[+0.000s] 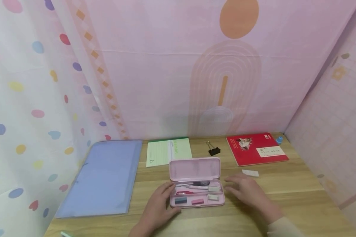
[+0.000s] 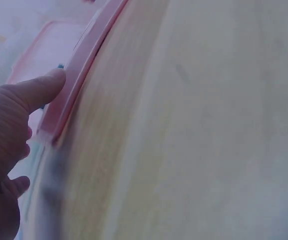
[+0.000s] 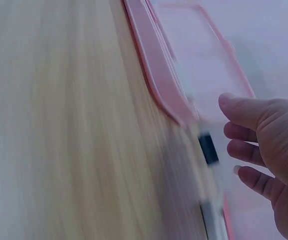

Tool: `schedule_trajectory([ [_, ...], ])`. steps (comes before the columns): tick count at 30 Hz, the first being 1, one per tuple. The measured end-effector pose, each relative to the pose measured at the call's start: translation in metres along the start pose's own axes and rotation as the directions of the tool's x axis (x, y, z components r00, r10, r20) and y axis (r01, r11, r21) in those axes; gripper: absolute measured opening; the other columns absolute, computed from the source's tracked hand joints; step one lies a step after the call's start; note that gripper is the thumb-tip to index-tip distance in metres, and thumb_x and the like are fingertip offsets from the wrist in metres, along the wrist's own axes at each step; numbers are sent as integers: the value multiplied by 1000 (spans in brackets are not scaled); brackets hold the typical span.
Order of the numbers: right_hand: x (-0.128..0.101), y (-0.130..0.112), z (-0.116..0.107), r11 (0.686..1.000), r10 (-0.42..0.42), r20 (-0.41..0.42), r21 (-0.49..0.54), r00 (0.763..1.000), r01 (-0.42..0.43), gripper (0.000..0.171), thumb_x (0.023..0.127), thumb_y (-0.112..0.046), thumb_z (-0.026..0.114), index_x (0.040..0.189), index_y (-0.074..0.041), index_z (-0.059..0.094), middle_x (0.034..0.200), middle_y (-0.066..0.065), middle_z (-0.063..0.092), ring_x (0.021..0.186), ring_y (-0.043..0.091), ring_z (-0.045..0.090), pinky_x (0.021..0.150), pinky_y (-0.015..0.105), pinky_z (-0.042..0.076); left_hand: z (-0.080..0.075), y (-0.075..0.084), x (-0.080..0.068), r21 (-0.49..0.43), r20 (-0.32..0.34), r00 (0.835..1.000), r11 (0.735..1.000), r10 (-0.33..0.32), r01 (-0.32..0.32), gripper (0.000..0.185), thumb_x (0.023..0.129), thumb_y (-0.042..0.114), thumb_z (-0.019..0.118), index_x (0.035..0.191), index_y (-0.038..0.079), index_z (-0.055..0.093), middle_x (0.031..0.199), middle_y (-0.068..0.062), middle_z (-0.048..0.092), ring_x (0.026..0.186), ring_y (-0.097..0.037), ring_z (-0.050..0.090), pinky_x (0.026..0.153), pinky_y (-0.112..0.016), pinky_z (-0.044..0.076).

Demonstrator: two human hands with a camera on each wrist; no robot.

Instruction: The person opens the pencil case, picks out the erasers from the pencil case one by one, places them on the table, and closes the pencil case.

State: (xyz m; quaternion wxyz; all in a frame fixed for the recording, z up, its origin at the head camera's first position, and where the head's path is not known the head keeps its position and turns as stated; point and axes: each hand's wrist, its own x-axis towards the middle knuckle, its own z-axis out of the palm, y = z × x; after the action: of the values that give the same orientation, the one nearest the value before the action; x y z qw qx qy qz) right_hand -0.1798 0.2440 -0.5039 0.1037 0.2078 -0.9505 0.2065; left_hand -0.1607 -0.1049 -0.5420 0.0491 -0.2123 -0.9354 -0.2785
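A pink pencil case (image 1: pixel 194 170) lies on the table with its lid raised. Inside it are a dark pen (image 1: pixel 201 183), a red pen (image 1: pixel 184 193), a blue-grey eraser (image 1: pixel 181 200), a pink eraser (image 1: pixel 197 201) and whitish blocks (image 1: pixel 213 197). My left hand (image 1: pixel 158 207) holds the case's left end, thumb (image 2: pixel 51 82) against the front wall and fingers along the side. Just off the right end is my right hand (image 1: pixel 247 192), holding nothing, its fingers loosely bent and apart from the case in the right wrist view.
A white eraser-like block (image 1: pixel 250 173) lies beyond my right hand. Farther back are a red notebook (image 1: pixel 256 149), a small blue item (image 1: pixel 279 140), a black binder clip (image 1: pixel 214 150) and a green notepad (image 1: pixel 169 152). A blue folder (image 1: pixel 103 179) covers the table's left side.
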Motion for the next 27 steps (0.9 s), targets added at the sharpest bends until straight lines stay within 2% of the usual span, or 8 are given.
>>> schedule_trajectory([
  [4, 9, -12, 8, 997, -82, 46, 14, 996, 81, 32, 81, -25, 78, 110, -15, 73, 106, -3, 70, 101, 18, 61, 88, 41, 53, 0, 6, 1, 86, -22, 988, 985, 152, -149, 75, 73, 49, 79, 131, 7, 58, 132, -5, 54, 125, -23, 48, 106, -42, 39],
  [7, 15, -18, 15, 994, -98, 99, 51, 990, 93, 32, 83, -27, 76, 114, -17, 72, 108, -5, 69, 102, 16, 60, 89, 40, 52, 1, 6, 4, 108, -22, 979, 974, 203, -199, 70, 72, 47, 80, 126, 6, 61, 124, -3, 57, 119, -20, 51, 105, -39, 41],
  [10, 19, -21, 21, 994, -98, 139, 71, 985, 89, 31, 85, -27, 74, 114, -17, 72, 108, -5, 68, 103, 15, 59, 90, 39, 52, 1, 3, 9, 116, -6, 977, 970, 214, -212, 65, 72, 47, 79, 122, 9, 64, 119, 0, 59, 113, -17, 52, 102, -37, 43],
  [16, 22, -22, 28, 994, -85, 170, 81, 982, 72, 26, 86, -28, 73, 110, -18, 74, 105, -8, 67, 98, 11, 56, 88, 37, 52, 4, -2, 15, 118, 32, 972, 965, 232, -234, 54, 74, 46, 79, 113, 11, 69, 109, 5, 59, 101, -11, 50, 92, -32, 48],
  [23, 22, -23, 27, 995, -42, 215, 95, 976, 22, 24, 87, -31, 72, 109, -21, 74, 106, -10, 65, 100, 10, 54, 90, 38, 51, 3, -3, 16, 85, 30, 973, 969, 229, -231, 52, 74, 46, 80, 110, 11, 71, 107, 7, 58, 100, -10, 49, 90, -30, 48],
  [27, 22, -22, 28, 992, -19, 214, 126, 977, -9, 19, 87, -28, 72, 105, -24, 74, 105, -12, 63, 99, 9, 53, 90, 39, 51, 3, -3, 15, 70, 16, 973, 971, 228, -229, 51, 73, 46, 80, 109, 11, 71, 105, 8, 58, 99, -9, 48, 89, -30, 48],
])
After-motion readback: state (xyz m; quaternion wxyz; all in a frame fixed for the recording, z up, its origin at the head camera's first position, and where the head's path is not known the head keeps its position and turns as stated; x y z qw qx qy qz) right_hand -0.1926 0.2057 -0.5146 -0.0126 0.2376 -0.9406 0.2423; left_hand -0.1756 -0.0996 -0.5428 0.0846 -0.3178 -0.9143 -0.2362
